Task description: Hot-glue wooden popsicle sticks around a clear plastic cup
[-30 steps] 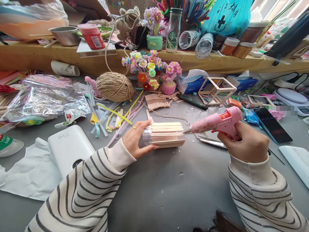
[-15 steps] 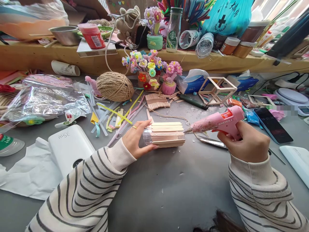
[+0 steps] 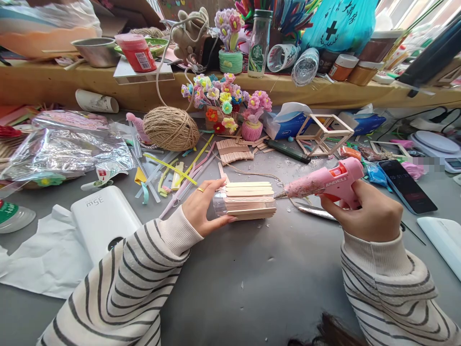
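Note:
My left hand (image 3: 203, 206) is closed around the left end of a clear plastic cup (image 3: 219, 204) lying on its side. Pale wooden craft sticks (image 3: 249, 190) run lengthwise along the cup's wall, side by side, with a gap where the clear plastic shows. In my right hand (image 3: 370, 209) is a pink hot glue gun (image 3: 326, 182), its handle gripped. Its metal nozzle points left and is at the right end of the sticks; whether it touches them I cannot tell. Scissors (image 3: 315, 210) lie partly behind my right hand.
Behind the cup lie a bundle of craft sticks (image 3: 235, 153), a ball of twine (image 3: 171, 128) and a stick-frame cube (image 3: 324, 134). A phone (image 3: 408, 186) is at the right, a white power bank (image 3: 105, 221) at the left. Pipe-cleaner flowers (image 3: 223, 101) stand near the shelf.
My right hand's fingers have shifted slightly on the glue gun's trigger side. The cup and nozzle stay in almost the same place.

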Motion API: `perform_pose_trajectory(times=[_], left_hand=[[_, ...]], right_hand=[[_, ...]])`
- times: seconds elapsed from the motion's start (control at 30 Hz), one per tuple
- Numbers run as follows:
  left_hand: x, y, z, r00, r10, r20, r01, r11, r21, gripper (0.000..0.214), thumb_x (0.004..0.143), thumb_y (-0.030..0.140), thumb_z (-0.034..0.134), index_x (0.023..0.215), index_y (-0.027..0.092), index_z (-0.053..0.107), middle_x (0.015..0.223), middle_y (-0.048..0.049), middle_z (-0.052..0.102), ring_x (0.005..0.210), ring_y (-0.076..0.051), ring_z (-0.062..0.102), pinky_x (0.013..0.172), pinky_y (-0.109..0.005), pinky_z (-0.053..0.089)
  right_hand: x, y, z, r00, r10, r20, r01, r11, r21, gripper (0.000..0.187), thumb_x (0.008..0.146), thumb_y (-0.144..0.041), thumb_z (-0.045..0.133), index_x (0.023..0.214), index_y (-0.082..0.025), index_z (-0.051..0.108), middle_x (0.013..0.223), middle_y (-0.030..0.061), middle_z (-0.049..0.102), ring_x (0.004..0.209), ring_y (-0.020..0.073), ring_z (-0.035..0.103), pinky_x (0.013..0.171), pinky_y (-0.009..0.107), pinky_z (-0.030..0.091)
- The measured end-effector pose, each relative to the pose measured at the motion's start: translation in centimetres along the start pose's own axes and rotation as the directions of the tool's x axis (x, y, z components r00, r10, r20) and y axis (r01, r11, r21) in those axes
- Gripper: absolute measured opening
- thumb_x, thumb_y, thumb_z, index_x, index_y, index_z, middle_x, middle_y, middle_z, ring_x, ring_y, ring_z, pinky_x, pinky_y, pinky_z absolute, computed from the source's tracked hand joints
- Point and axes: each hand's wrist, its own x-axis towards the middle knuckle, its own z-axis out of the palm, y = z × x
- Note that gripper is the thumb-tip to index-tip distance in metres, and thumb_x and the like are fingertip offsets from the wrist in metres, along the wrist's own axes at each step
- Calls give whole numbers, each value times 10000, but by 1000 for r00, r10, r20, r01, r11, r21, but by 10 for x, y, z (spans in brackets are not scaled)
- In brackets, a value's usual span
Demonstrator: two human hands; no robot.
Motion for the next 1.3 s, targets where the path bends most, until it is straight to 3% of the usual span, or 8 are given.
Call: perform_pose_trajectory(times=[0.77,1.3], left_hand=[[0,1,0,1000,4,-9,-4,1000,4,674,729,482,549,1280,174,314,1153,-119,487,1084,-241,481,938,-392,398],[1,1,0,1000,6,-12,-6,1000,-25,669,727,451,564,1286,182,312,1163,-123,485,1082,-242,478,939,-413,393]], right_hand=[[1,0,0,1000,20,18,-20,1000,7,321,647,-375,602,529,-197,363,429,-73,354,377,54,309,385,198,275],[3,0,-2,1000,-23,-9,23,1000,11,361,607,-341,644,497,-198,331,438,-81,258,390,41,210,358,198,222]])
